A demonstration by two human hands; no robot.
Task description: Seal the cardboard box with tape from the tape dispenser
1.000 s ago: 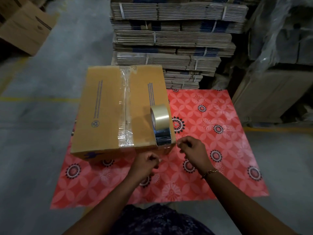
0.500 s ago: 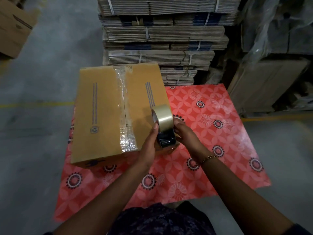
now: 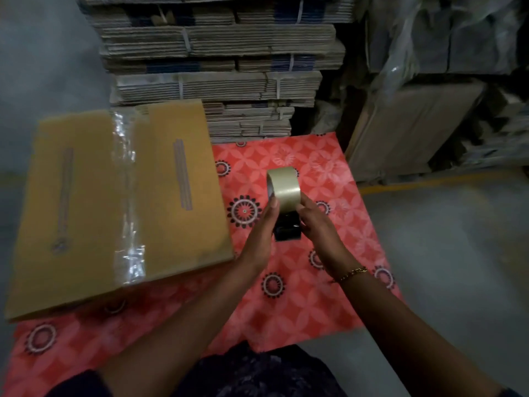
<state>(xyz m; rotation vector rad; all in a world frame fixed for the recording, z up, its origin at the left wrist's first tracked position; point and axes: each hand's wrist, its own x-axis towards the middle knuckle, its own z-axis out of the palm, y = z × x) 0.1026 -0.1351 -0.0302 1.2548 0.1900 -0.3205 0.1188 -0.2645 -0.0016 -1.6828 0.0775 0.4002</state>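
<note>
A brown cardboard box (image 3: pixel 177 196) lies on the left of a red patterned mat (image 3: pixel 300 296). A strip of clear tape (image 3: pixel 126 202) runs along its closed top seam. To the right of the box, above the mat, both hands hold a tape dispenser (image 3: pixel 286 207) with a pale roll on top and a black body below. My left hand (image 3: pixel 262 230) grips its left side, thumb up against the roll. My right hand (image 3: pixel 316 224) grips its right side. The dispenser is apart from the box.
Tall stacks of strapped flat cardboard (image 3: pixel 217 67) stand just behind the mat. Plastic-wrapped cartons (image 3: pixel 446 90) crowd the right back. Grey concrete floor (image 3: pixel 458 267) with a yellow line lies to the right of the mat.
The dispenser stood on the box's near right corner; both hands took hold of it and lifted it off to the right over the mat. The view has swung right.
</note>
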